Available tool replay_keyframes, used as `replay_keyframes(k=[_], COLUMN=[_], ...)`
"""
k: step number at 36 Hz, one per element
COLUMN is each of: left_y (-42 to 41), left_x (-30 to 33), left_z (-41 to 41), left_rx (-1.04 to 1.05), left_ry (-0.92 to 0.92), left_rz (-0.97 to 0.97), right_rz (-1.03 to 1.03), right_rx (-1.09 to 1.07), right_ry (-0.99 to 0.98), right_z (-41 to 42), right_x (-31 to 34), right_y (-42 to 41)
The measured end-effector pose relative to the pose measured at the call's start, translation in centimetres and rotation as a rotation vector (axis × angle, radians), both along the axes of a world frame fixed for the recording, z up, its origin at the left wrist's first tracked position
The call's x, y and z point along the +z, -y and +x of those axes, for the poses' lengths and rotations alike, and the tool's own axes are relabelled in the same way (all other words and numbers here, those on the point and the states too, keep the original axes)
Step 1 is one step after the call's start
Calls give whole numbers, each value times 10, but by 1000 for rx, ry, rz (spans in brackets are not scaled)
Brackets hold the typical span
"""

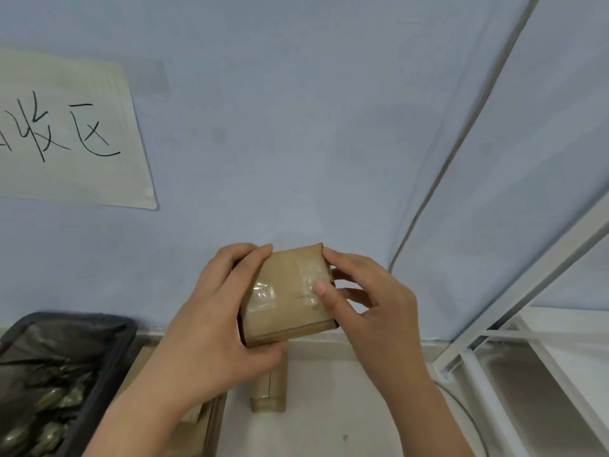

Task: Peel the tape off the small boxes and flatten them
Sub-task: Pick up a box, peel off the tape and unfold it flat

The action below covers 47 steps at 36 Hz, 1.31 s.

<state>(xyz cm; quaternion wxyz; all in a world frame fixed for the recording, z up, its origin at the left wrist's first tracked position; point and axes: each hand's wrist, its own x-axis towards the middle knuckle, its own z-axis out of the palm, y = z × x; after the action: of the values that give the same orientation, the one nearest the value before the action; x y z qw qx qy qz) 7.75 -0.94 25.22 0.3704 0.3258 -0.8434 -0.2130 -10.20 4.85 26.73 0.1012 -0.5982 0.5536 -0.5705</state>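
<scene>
Right hand (372, 301): fingers curled round the right end of the small box (286, 291), thumb tip pressed flat on its near face, on the clear tape (306, 282). Forefinger hooks over the top right corner.

Left hand (214, 324): wrapped round the left end of the same box, thumb under the lower edge, fingers over the upper left corner. Box is carried between the 2 hands, in the air, in front of the blue wall (296, 127).

Key relation: the tape runs across the face from left to right, along the box's long axis, which is tilted slightly, right end higher. The right thumb already sits on the tape's right part; the left hand only steadies. Judgement: the right hand is the one placed to find a tape edge and lift it; the edge itself cannot be made out here.

Materials: brown cardboard, matt, corners a little worn; tape glossy, wrinkled, with bright glare near the left end. Likely to cling and tear the paper surface if pulled fast.

Outward: a second brown box (268, 387) stands on the pale floor (329, 423) below. Black-lined bin (108, 351) at lower left. Handwritten paper sign (72, 133) on the wall. White metal rack (527, 331) at right.
</scene>
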Motion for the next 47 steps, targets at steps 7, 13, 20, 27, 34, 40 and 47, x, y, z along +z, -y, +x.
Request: replay_keyframes(k=[7, 13, 20, 27, 34, 40, 47], left_y=[-2, -3, -1, 3, 4, 5, 6], left_x=[2, 2, -1, -1, -2, 1, 7], left_z=[-2, -6, -5, -4, -3, -4, -1], left_rx=[44, 101, 70, 13, -1, -53, -186], left_ry=[85, 177, 186, 157, 161, 132, 36], left_rz=[-31, -53, -8, 54, 70, 137, 295], right_rz=[89, 310, 393, 409, 399, 358, 365], right_rx=[20, 171, 235, 224, 209, 236, 372], right_ry=[-24, 51, 48, 126, 123, -86, -39], right_z=[-4, -15, -20, -23, -24, -22, -18], right_x=[1, 2, -2, -1, -1, -5, 0], right_y=[-1, -5, -7, -7, -6, -4, -5])
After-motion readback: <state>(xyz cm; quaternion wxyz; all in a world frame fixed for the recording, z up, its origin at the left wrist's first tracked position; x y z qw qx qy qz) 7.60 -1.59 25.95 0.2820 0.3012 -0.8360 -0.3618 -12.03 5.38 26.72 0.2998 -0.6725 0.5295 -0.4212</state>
